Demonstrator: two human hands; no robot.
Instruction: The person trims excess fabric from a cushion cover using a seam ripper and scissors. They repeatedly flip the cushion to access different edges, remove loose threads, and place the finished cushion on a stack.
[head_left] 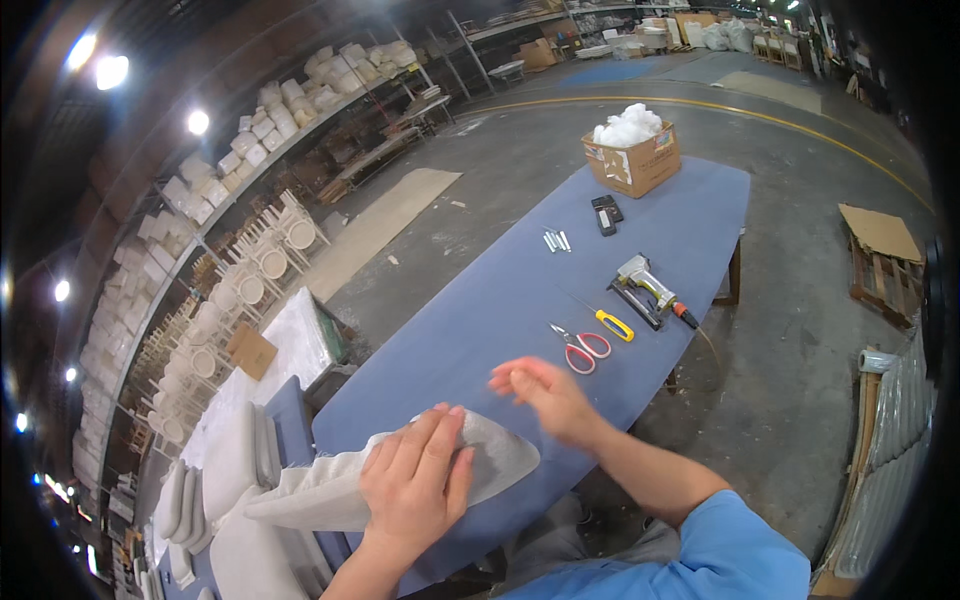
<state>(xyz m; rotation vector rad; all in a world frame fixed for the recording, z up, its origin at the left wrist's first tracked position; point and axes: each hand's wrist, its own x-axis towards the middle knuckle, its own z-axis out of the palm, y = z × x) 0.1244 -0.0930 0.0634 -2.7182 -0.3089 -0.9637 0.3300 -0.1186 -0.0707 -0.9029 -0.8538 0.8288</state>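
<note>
A light grey fabric-covered seat cushion (335, 490) is tilted up at the near end of the blue-covered table (450, 300). Its pale raw cloth edge runs ragged along the top. My left hand (415, 480) grips the cushion over that upper edge, thumb and fingers pressed to the cloth. Just right of the cushion, apart from it, my right hand (555, 400) is raised with its fingers curled in, slightly blurred. Whatever it may pinch cannot be made out. Red-handled scissors (582, 352) lie just beyond the right hand, with a yellow-handled screwdriver-like tool (612, 324) farther on.
A staple gun (650, 288) with a hose lies by the table's right edge. Farther off are staple strips (556, 241), a black case (606, 214) and a cardboard box (632, 165) of white stuffing. More cushions (230, 455) are stacked at left; a pallet (882, 265) stands right.
</note>
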